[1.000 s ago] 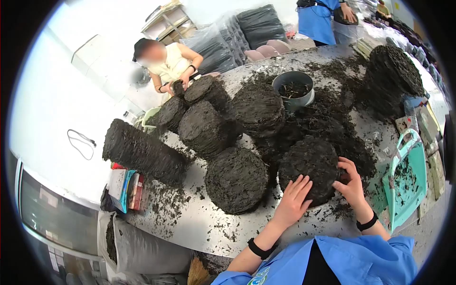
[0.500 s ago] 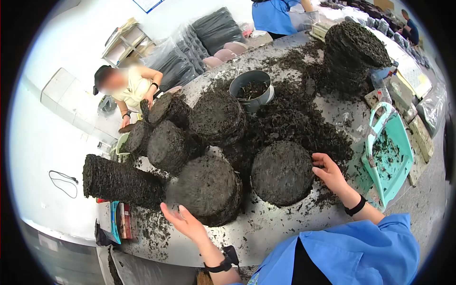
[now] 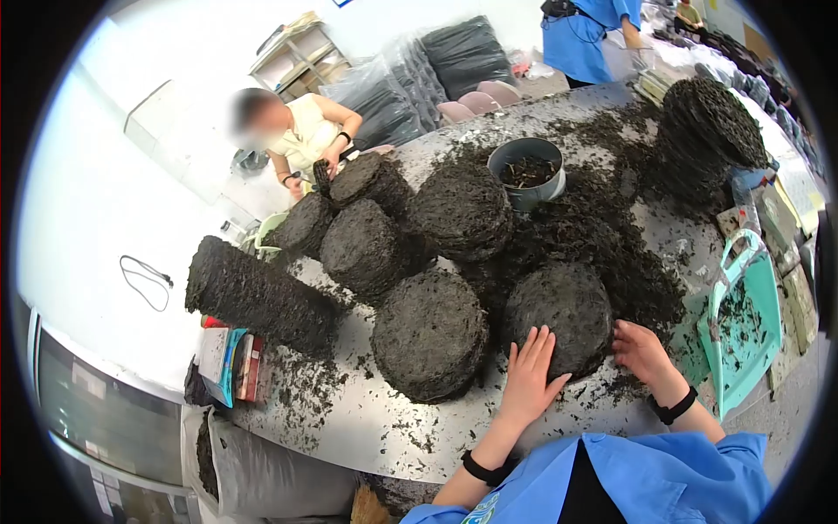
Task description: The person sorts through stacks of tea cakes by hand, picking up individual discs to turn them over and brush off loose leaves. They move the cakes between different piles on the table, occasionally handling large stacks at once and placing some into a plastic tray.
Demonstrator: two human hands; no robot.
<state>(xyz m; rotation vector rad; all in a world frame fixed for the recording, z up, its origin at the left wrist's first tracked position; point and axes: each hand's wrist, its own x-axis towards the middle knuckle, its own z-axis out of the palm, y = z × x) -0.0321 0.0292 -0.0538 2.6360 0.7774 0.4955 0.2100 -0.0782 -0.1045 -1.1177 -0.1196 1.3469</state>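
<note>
A round stack of dark, dried seaweed-like sheets (image 3: 559,306) lies in front of me on the metal table. My left hand (image 3: 530,375) rests on its near left part, palm down with the fingers stretched. At the right edge of that stack is my right hand (image 3: 644,354), fingers slightly bent and apart, holding nothing. A second round stack (image 3: 429,336) sits just to the left. Loose dark flakes (image 3: 602,236) are heaped behind and to the right of the near stack.
More round stacks (image 3: 362,249) stand farther back, and a long one (image 3: 262,293) lies sideways at left. A grey pot (image 3: 537,194) holds bits. On the right are a tall stack (image 3: 707,140) and a turquoise dustpan (image 3: 751,349). Another person (image 3: 310,131) works across the table (image 3: 340,445).
My left hand has moved right, from beside the left stack onto the near right stack. My right hand stays by that stack's edge. The camera view has shifted.
</note>
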